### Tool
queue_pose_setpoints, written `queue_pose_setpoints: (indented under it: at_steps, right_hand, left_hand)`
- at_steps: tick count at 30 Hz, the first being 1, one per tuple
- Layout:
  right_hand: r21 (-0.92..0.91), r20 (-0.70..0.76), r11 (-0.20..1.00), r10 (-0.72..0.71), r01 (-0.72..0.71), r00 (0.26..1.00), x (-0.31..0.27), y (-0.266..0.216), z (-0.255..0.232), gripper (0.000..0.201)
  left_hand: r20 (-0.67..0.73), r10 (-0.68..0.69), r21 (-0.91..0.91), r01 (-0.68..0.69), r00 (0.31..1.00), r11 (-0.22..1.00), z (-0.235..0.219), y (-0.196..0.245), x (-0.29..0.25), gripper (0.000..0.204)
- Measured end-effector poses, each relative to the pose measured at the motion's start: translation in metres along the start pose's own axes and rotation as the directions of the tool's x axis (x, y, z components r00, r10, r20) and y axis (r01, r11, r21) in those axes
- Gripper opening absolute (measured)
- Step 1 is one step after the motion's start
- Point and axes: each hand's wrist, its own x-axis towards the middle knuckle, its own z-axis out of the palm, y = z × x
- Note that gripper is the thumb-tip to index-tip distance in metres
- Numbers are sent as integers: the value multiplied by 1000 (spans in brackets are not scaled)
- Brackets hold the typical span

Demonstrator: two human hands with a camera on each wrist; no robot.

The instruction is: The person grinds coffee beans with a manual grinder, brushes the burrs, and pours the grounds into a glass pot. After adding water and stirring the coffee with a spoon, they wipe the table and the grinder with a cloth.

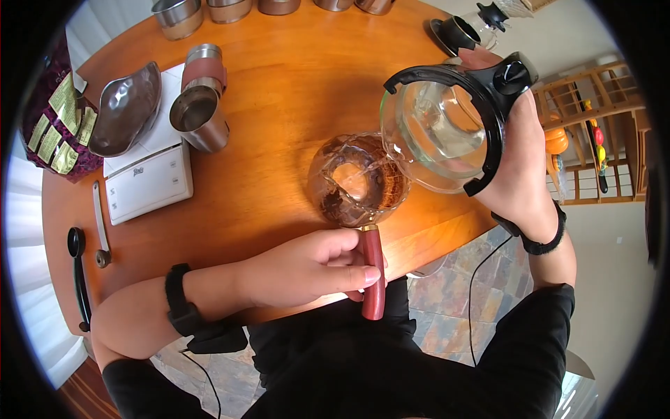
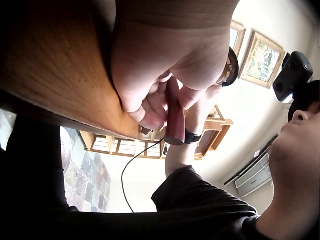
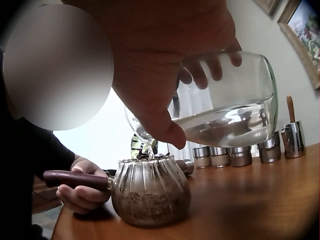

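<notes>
A ribbed clear glass pot [image 1: 331, 188] stands near the table's front edge, with dark brown contents low inside its wall. Its reddish wooden side handle [image 1: 373, 286] points toward my body, and my left hand [image 1: 300, 269] grips it between thumb and fingers. Above the pot, my right hand [image 1: 515, 157] holds a glass carafe [image 3: 240, 105] with a black collar, tipped well over to the left. Clear water lies along the carafe's lower side. From its mouth a thin stream of water [image 3: 151, 151] falls into the pot's opening.
At left are a white scale [image 1: 150, 185], a dark curved dish [image 1: 129, 105], a metal cup [image 1: 209, 129] and a patterned bag [image 1: 59, 126]. A black scoop [image 1: 78, 269] lies by the left edge. Several metal cups [image 1: 229, 10] line the back; a black-and-glass item [image 1: 457, 33] stands far right.
</notes>
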Motion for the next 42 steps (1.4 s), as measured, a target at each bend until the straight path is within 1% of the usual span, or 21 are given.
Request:
queue_pose_setpoints:
  at_steps: [4, 8, 10, 12, 14, 15, 16, 18, 20, 25, 26, 28, 29, 30, 31, 33, 34, 36, 38, 40, 42]
  right_hand:
    - [12, -20, 1000, -12, 12, 1000, 0, 1, 1, 68]
    - [7, 76, 991, 133, -134, 988, -7, 2, -6, 75]
    - [196, 149, 923, 306, -331, 940, -12, 4, -10, 81]
    - [220, 84, 900, 367, -376, 926, -23, 19, -9, 83]
    - [490, 104, 771, 412, -407, 905, -29, 27, -19, 84]
    - [501, 179, 693, 502, -518, 846, -35, 29, -31, 78]
    - [494, 163, 695, 517, -523, 840, -40, 32, -40, 78]
    - [655, 239, 465, 620, -596, 747, -53, 43, -62, 71]
    - [775, 117, 406, 661, -484, 741, -75, 66, -74, 62]
    - [887, 28, 264, 787, -378, 616, -130, 131, -109, 45]
    - [886, 18, 272, 790, -377, 612, -139, 145, -111, 45]
    - [730, -197, 459, 851, -506, 487, -151, 169, -110, 39]
    - [667, -238, 504, 842, -549, 485, -152, 174, -108, 41]
    - [667, -241, 506, 841, -547, 485, -161, 192, -101, 41]
    - [618, -253, 480, 871, -622, 421, -173, 217, -91, 43]
    - [521, -208, 369, 929, -769, 305, -164, 213, -83, 52]
    - [523, -197, 375, 927, -765, 320, -160, 212, -78, 52]
    - [657, -19, 316, 915, -685, 404, -154, 217, -69, 50]
    - [703, 34, 303, 890, -644, 455, -161, 245, -57, 42]
    - [577, 140, 185, 937, -796, 319, -155, 259, -52, 33]
    - [648, 111, 221, 920, -729, 376, -148, 259, -41, 40]
  left_hand:
    - [-8, -7, 24, 7, 1000, 1000, 0, 0, 0, 20]
    - [-31, -31, 72, 33, 999, 997, -2, 2, -1, 23]
    - [-39, -47, 70, 50, 998, 996, -2, 1, -1, 25]
    - [-65, -52, 76, 57, 997, 996, -1, 2, -1, 25]
    - [-77, -63, 98, 71, 995, 993, 2, 5, -2, 25]
    - [-87, -70, 114, 79, 994, 990, 3, 7, -2, 25]
    - [-71, -80, 128, 89, 994, 988, 4, 9, -2, 25]
    - [-126, -72, 123, 88, 989, 989, 5, 9, -2, 24]
    - [-117, -73, 133, 88, 990, 987, 6, 8, -1, 24]
    - [-142, -71, 87, 84, 987, 993, 8, 7, 0, 26]
    - [-150, -63, 69, 74, 987, 995, 8, 6, -1, 26]
    - [-156, -62, 68, 74, 986, 995, 9, 5, -2, 25]
    - [-160, -47, 63, 58, 986, 996, 9, 4, -3, 25]
    - [-165, -29, 56, 39, 986, 998, 9, 3, -3, 25]
    - [-166, -26, 58, 36, 986, 998, 9, 3, -2, 25]
    - [-174, -44, 41, 51, 984, 998, 9, 2, -4, 25]
    - [-187, -32, 35, 39, 982, 999, 5, -1, -5, 25]
    - [-139, -24, 168, 48, 990, 985, -5, -4, -5, 25]
    - [-146, -15, 161, 39, 989, 986, 1, 0, -5, 24]
    - [-147, -1, 158, 24, 989, 987, 4, 2, -3, 23]
    - [-137, -40, 108, 55, 990, 993, 4, 2, -3, 22]
